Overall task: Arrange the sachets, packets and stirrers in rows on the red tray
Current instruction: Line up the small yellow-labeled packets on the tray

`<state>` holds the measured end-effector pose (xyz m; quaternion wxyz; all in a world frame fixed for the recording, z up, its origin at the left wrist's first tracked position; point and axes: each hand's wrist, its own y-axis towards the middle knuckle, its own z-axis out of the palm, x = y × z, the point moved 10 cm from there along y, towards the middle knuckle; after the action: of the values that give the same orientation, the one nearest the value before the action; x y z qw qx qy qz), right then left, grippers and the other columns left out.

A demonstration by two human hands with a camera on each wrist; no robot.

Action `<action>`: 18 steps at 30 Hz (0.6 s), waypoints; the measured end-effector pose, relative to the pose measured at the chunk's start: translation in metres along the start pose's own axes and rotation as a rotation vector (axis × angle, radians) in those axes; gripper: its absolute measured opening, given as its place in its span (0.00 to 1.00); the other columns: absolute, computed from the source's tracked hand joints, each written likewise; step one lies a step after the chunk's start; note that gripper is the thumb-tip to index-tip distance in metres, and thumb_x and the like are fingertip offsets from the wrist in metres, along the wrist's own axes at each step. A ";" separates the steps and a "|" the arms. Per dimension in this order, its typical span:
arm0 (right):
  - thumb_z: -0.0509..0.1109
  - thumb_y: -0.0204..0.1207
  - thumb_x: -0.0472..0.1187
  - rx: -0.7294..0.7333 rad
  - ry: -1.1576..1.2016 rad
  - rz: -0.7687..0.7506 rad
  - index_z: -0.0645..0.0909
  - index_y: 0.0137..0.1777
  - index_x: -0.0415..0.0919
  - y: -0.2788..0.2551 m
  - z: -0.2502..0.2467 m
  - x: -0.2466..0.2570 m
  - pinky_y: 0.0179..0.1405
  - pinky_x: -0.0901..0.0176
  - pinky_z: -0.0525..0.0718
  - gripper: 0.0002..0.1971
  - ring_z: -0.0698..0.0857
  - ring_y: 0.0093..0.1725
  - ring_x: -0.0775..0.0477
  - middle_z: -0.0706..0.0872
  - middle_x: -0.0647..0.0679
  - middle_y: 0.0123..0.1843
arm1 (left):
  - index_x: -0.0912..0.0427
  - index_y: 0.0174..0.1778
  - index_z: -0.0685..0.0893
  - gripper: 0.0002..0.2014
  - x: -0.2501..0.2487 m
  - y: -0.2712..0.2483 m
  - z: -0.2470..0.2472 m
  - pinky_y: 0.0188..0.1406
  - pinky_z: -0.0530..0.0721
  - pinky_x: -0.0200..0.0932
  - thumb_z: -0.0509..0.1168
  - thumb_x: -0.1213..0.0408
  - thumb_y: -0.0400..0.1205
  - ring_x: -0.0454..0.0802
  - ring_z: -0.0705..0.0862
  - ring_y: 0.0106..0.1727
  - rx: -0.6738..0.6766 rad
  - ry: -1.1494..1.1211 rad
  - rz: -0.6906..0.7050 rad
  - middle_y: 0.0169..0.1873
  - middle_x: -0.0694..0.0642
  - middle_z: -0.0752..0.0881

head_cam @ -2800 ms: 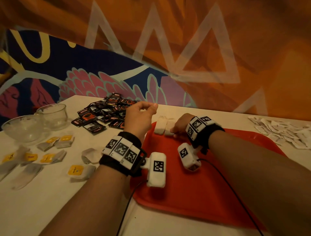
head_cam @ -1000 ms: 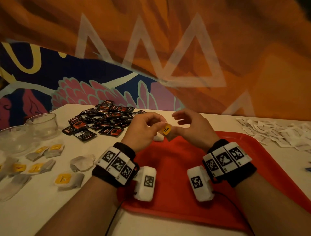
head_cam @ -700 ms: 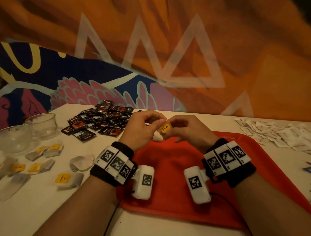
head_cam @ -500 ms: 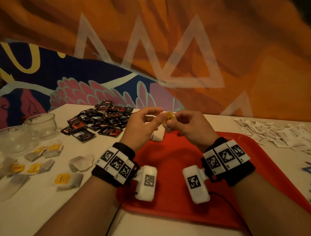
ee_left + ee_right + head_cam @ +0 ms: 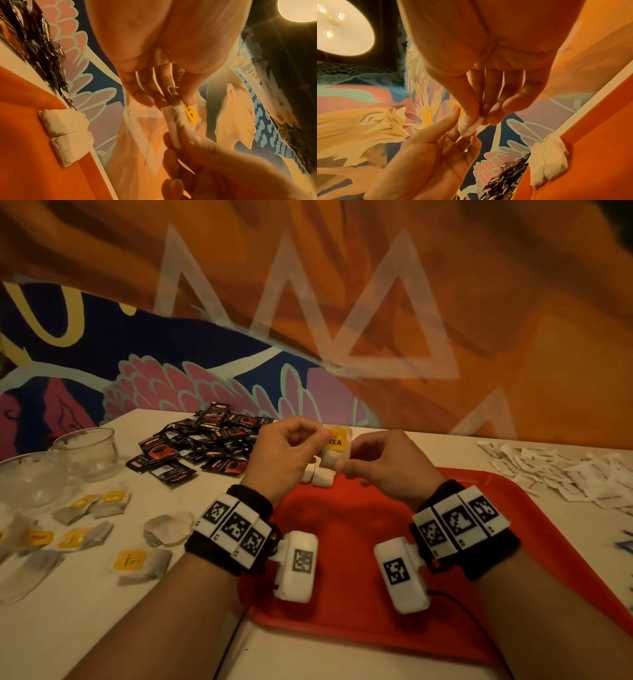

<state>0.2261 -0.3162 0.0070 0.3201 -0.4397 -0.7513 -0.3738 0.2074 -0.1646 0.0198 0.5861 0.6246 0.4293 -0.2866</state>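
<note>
Tea bag [image 5: 335,451], a white paper pouch with a yellow tag reading "TEA", is held up in the air above the far left corner of the red plastic tray [image 5: 359,542], pinched between both hands. From the head camera the left hand [image 5: 284,453] nips its upper edge with thumb and forefinger, while the right hand [image 5: 387,463] pinches the lower corner. Only the left wrist view shows a loop of white string [image 5: 172,88] at the left fingertips. Both wrists are raised, palms turned toward each other. On the tray, two plain white tea bags [image 5: 318,475] lie touching side by side at its far left edge. Left of the tray, two clear glass bowls [image 5: 58,463] stand near scattered yellow-tagged tea bags [image 5: 89,529]; what the bowls hold I cannot tell.
</note>
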 end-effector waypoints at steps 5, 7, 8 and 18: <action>0.80 0.73 0.41 0.042 0.037 0.109 0.88 0.38 0.50 0.008 0.012 -0.005 0.37 0.56 0.83 0.05 0.87 0.38 0.50 0.90 0.50 0.35 | 0.51 0.45 0.87 0.04 0.008 0.003 -0.011 0.44 0.89 0.43 0.70 0.66 0.83 0.48 0.90 0.45 -0.105 0.025 -0.039 0.43 0.54 0.91; 0.80 0.73 0.43 0.081 0.005 0.199 0.88 0.38 0.49 0.018 0.022 -0.011 0.36 0.57 0.83 0.05 0.85 0.39 0.50 0.89 0.48 0.38 | 0.47 0.46 0.87 0.05 0.018 0.005 -0.028 0.51 0.89 0.47 0.70 0.63 0.84 0.47 0.89 0.50 -0.222 0.017 -0.090 0.47 0.50 0.90; 0.80 0.73 0.43 0.102 -0.035 0.251 0.87 0.38 0.49 0.024 0.028 -0.016 0.35 0.58 0.83 0.06 0.85 0.39 0.50 0.89 0.47 0.38 | 0.47 0.48 0.86 0.04 0.022 0.005 -0.036 0.53 0.89 0.48 0.69 0.62 0.84 0.47 0.88 0.52 -0.280 -0.003 -0.121 0.48 0.49 0.89; 0.77 0.70 0.60 0.218 -0.582 0.499 0.80 0.45 0.38 0.072 0.071 -0.062 0.53 0.53 0.83 0.24 0.87 0.53 0.40 0.86 0.42 0.48 | 0.48 0.47 0.86 0.04 0.053 0.002 -0.076 0.62 0.86 0.53 0.68 0.62 0.85 0.44 0.84 0.52 -0.492 -0.152 -0.331 0.47 0.46 0.85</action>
<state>0.3053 -0.2585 -0.0593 0.2195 -0.6597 -0.7160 -0.0625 0.2224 -0.0801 -0.0135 0.6954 0.3621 0.5369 -0.3115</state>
